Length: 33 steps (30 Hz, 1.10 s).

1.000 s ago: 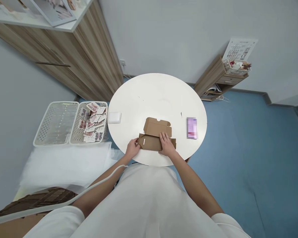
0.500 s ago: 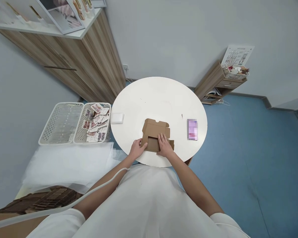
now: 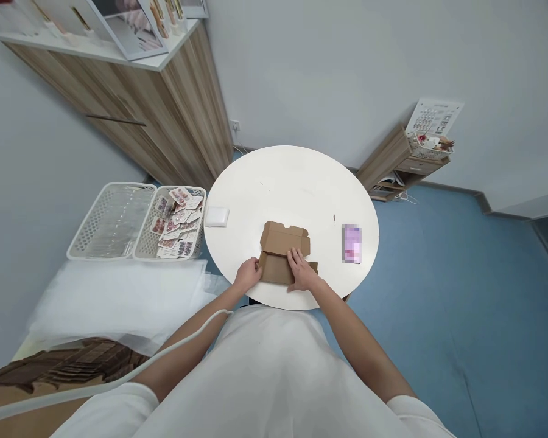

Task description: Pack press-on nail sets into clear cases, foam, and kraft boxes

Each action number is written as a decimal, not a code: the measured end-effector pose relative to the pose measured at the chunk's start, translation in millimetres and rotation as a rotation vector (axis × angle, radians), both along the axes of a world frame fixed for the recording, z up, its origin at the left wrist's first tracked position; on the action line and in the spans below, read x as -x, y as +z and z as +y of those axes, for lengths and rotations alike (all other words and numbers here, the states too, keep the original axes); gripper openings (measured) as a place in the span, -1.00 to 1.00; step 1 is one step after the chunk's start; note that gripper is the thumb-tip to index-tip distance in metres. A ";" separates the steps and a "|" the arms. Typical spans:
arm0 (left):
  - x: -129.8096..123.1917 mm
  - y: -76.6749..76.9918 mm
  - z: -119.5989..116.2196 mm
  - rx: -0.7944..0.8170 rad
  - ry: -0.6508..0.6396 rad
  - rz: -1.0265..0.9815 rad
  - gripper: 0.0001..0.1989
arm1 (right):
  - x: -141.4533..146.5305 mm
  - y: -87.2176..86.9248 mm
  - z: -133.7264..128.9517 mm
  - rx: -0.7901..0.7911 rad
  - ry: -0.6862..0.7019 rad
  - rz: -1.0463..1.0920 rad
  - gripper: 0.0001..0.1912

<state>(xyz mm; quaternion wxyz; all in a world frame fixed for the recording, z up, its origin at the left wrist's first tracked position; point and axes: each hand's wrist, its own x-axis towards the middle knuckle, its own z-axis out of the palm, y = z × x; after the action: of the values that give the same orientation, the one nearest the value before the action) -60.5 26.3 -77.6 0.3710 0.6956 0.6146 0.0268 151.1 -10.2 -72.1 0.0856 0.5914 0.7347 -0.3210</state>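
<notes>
A brown cardboard mailer box (image 3: 276, 269) lies partly folded on the white round table, its lid (image 3: 285, 241) laid back away from me. My left hand (image 3: 248, 275) is closed on the box's left side, where the wall stands up. Across the right part of the box, my right hand (image 3: 302, 272) rests with its fingers stretched out and its thumb apart. A small cardboard flap sticks out to the right, partly behind that hand.
On the table (image 3: 296, 176) are a white packet (image 3: 217, 216) at left and a pixelated purple pack (image 3: 351, 243) at right. Left of it stand a basket of printed cards (image 3: 178, 225), a basket of clear plastic pieces (image 3: 119, 222), and white translucent sheets (image 3: 119, 298).
The box's left side panel, which lay folded over inward, now stands up as a wall, baring more of the inside. Both hands stay at the box; the view has shifted slightly.
</notes>
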 end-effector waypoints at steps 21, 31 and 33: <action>14.3 15.7 12.7 -0.041 -0.408 -0.087 0.15 | 5.6 1.3 -0.8 -0.016 0.005 -0.040 0.35; 11.3 5.1 19.7 0.025 -0.422 -0.056 0.14 | -21.2 16.6 -43.5 -0.192 -0.688 0.260 0.08; 9.7 4.8 19.6 0.036 -0.409 -0.062 0.14 | -30.0 10.6 -55.8 -0.082 -0.974 0.443 0.02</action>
<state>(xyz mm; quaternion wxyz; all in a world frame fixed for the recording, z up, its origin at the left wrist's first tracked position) -70.2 45.9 -72.8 0.3998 0.7981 0.4491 -0.0386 181.1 -66.1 -61.5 -0.2535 0.7849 0.3878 -0.4115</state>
